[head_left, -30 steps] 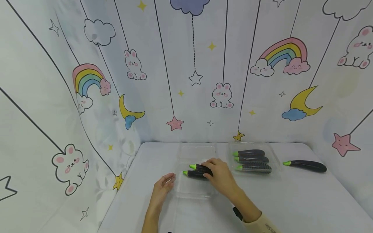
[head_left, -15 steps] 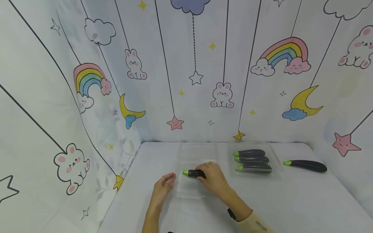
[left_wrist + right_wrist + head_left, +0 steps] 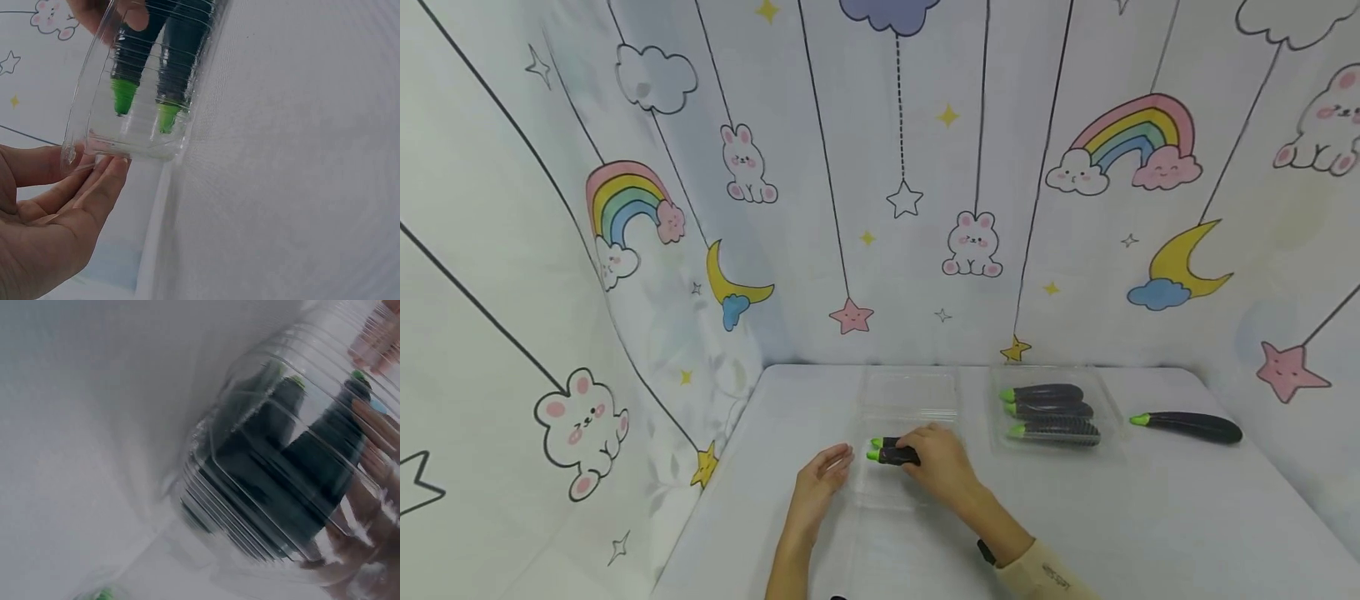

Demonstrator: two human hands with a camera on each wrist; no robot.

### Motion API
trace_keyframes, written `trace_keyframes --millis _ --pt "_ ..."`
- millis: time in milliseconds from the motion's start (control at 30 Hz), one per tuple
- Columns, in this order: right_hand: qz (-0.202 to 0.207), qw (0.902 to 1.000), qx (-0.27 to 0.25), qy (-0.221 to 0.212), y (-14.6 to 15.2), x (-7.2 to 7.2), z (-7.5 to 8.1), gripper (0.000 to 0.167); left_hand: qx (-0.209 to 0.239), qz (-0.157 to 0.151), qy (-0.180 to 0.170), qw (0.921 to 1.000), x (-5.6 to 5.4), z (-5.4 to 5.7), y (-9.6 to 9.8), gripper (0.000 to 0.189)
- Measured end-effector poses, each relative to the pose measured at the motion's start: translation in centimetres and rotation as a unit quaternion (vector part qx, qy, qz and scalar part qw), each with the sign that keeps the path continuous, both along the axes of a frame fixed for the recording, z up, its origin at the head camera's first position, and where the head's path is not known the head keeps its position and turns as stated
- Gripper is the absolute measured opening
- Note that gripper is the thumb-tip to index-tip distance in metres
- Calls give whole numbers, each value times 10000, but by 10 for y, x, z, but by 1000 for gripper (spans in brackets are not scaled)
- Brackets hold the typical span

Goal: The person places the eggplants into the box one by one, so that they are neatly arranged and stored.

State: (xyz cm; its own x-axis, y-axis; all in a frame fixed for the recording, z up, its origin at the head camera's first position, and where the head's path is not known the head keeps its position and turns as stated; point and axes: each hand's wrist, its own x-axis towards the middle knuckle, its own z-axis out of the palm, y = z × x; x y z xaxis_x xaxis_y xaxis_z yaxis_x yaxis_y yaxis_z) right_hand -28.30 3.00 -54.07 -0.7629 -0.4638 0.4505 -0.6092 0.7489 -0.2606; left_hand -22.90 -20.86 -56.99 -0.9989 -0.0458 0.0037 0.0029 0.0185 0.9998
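My right hand grips an eggplant with a bright green stem end, low in a clear lidded plastic container. A second eggplant lies alongside it, farther back. Both stem ends point left, and the right hand hides the other ends. At the container's left edge is my left hand. The left wrist view shows its thumb and fingertips on either side of the plastic rim, with both stem ends visible through the wall. In the right wrist view, the eggplants appear through ribbed plastic.
Behind the container its clear lid lies folded back. To the right sits another clear container with several eggplants in it. A single eggplant lies on the white table farther right. A printed curtain stands behind.
My right hand has moved left and toward me, bringing its eggplant from behind the other one to its near side. The left hand stays at the container's edge.
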Motion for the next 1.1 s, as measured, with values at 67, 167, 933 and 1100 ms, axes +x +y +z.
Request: trace_keyframes --millis 67,167,933,1100 --pt "-25 10000 18 10 -1 0 -2 38 28 -21 1 10000 0 0 0 45" --pt "-82 10000 -13 -2 -1 -1 -5 38 87 -69 -14 9999 0 0 0 45" --pt "-239 9996 106 -58 3 -5 -15 33 194 -61 20 9998 2 3 2 45" --pt "-246 9996 41 -158 3 -3 -14 33 99 -34 -7 9999 2 1 1 44"
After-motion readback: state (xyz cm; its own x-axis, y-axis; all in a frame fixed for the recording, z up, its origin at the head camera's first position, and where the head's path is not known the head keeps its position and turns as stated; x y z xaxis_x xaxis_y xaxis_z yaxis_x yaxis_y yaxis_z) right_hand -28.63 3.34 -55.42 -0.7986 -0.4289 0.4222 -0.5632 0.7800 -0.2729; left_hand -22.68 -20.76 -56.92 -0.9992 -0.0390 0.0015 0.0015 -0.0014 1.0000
